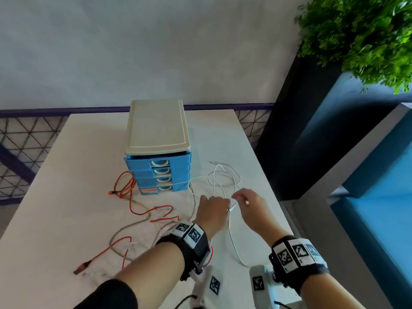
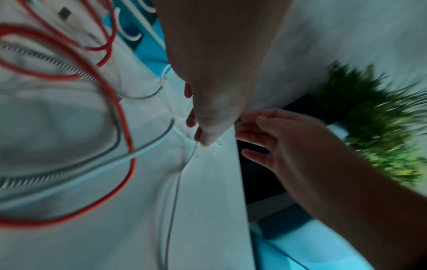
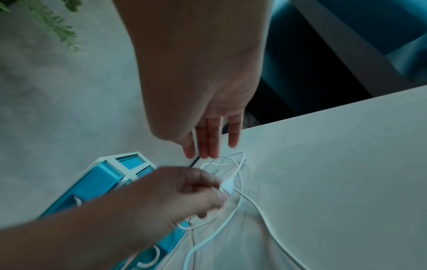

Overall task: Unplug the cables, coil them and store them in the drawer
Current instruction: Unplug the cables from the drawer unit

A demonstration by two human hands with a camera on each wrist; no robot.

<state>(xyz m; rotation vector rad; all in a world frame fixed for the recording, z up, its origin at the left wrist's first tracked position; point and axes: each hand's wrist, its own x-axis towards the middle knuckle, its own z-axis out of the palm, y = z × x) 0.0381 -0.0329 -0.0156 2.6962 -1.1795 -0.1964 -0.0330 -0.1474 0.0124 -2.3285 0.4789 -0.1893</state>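
Note:
A white cable (image 1: pixel 219 165) lies in loose loops on the white table (image 1: pixel 78 175), right of the blue drawer unit (image 1: pixel 160 175), whose drawers look pushed in. My left hand (image 1: pixel 214 208) is curled and pinches the cable's white plug end (image 3: pixel 227 185) just above the table. My right hand (image 1: pixel 249 204) hovers close beside it, its fingers (image 3: pixel 208 142) straight over the loops. Whether they touch the cable is unclear. A red cable (image 1: pixel 165 206) and a braided grey cable (image 1: pixel 136 224) sprawl left of my hands.
The drawer unit has a beige top (image 1: pixel 156 130) and stands mid-table near the far edge. The table's right edge runs just right of my right hand, with a dark planter and green plant (image 1: pixel 367 30) and blue seating (image 1: pixel 367 197) beyond. A red plug (image 1: pixel 81 267) lies near the front left.

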